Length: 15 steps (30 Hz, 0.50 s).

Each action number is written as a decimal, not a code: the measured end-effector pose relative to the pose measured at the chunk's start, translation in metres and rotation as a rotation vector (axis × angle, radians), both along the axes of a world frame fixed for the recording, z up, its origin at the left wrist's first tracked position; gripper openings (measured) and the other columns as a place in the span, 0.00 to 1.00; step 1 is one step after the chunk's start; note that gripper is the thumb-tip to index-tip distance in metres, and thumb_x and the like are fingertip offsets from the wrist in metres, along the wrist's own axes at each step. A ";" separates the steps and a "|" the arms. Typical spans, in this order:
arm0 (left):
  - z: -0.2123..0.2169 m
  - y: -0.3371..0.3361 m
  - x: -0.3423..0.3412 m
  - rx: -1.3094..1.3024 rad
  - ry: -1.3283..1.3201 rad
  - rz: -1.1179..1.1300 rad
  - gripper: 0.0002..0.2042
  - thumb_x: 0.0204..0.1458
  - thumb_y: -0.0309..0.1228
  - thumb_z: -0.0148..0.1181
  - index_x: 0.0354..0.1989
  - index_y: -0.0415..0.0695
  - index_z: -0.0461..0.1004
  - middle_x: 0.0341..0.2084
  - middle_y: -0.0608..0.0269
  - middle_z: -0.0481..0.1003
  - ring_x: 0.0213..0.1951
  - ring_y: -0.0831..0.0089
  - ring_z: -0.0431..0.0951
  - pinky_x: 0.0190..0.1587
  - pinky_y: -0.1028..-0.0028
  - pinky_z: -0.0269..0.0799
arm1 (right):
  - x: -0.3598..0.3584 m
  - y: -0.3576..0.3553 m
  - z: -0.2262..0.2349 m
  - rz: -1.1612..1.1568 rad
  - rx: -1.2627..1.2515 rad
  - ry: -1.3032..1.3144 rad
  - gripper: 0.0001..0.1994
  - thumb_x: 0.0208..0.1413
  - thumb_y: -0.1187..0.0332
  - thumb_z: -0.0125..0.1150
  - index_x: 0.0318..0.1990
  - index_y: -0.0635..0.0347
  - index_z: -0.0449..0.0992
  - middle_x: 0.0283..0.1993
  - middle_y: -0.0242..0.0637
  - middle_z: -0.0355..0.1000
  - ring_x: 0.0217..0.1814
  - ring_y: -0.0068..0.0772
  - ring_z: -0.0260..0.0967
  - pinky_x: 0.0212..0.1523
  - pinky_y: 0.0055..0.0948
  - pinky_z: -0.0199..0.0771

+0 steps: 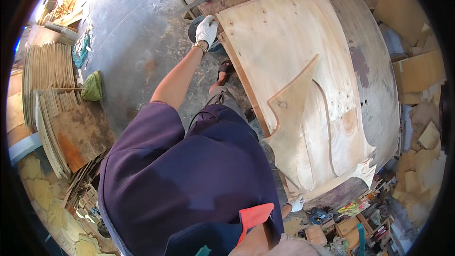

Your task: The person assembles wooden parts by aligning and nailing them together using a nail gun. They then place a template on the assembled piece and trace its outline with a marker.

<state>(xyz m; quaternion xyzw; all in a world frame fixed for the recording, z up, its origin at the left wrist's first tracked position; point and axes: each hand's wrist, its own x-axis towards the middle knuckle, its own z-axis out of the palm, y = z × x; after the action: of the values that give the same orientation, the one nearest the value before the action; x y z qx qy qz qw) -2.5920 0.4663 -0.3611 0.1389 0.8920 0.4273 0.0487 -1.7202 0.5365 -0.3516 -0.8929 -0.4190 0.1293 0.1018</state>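
Observation:
A large pale plywood sheet (279,38) lies on a worn wooden table (374,85). My left hand (206,30), in a white knitted glove, is closed at the sheet's far left corner. At its near end, the white-gloved right hand (296,204) grips the edge; its fingers show only in part. On top of the sheet rests a curved plywood template (289,109) with a pointed tip. A long curved edge (327,128) runs beside it, and a jagged plywood offcut (362,173) sticks out at the near right.
Stacked thin boards (47,76) and a green bag (92,86) stand at the left. A dark bucket (194,28) sits on the floor below my left hand. Scrap boards (422,73) pile up beyond the table, with a cluttered wooden box (350,227) at the near right.

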 end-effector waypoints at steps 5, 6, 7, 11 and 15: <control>-0.039 0.016 -0.047 -0.007 -0.040 -0.127 0.18 0.57 0.36 0.62 0.54 0.45 0.76 0.41 0.48 0.80 0.47 0.49 0.80 0.50 0.61 0.75 | -0.144 -0.025 0.025 0.171 0.099 -0.061 0.22 0.57 0.54 0.64 0.35 0.73 0.79 0.33 0.54 0.79 0.30 0.46 0.70 0.38 0.48 0.70; -0.041 0.017 -0.048 0.043 -0.127 -0.131 0.18 0.55 0.35 0.65 0.53 0.45 0.76 0.42 0.49 0.79 0.46 0.50 0.80 0.50 0.61 0.74 | -0.180 -0.032 0.030 0.117 0.063 -0.075 0.22 0.58 0.55 0.63 0.35 0.72 0.79 0.33 0.53 0.79 0.30 0.47 0.71 0.38 0.48 0.71; -0.041 0.018 -0.047 0.073 -0.148 -0.117 0.17 0.55 0.35 0.65 0.52 0.45 0.76 0.41 0.49 0.79 0.45 0.52 0.80 0.50 0.62 0.74 | -0.214 -0.036 0.036 0.079 0.027 -0.090 0.21 0.59 0.55 0.62 0.36 0.72 0.80 0.32 0.53 0.79 0.30 0.47 0.72 0.38 0.48 0.71; -0.030 0.019 -0.034 0.109 -0.244 0.028 0.20 0.55 0.37 0.69 0.53 0.45 0.73 0.37 0.52 0.79 0.41 0.56 0.81 0.46 0.63 0.75 | -0.333 -0.039 0.055 0.366 -0.014 0.051 0.17 0.60 0.60 0.62 0.37 0.71 0.80 0.32 0.54 0.78 0.32 0.52 0.73 0.37 0.47 0.72; -0.022 0.023 -0.038 0.067 -0.433 0.112 0.25 0.50 0.37 0.76 0.50 0.46 0.68 0.33 0.61 0.74 0.34 0.66 0.76 0.41 0.66 0.74 | -0.425 -0.001 0.076 0.745 -0.171 -0.050 0.13 0.61 0.65 0.61 0.38 0.70 0.80 0.34 0.55 0.77 0.35 0.54 0.75 0.37 0.47 0.73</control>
<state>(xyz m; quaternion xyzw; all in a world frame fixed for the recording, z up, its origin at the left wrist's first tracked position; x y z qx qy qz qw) -2.6303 0.4889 -0.3833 -0.0044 0.8523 0.4787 0.2106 -2.1450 0.5359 -0.2752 -0.6874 -0.7050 0.1702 -0.0373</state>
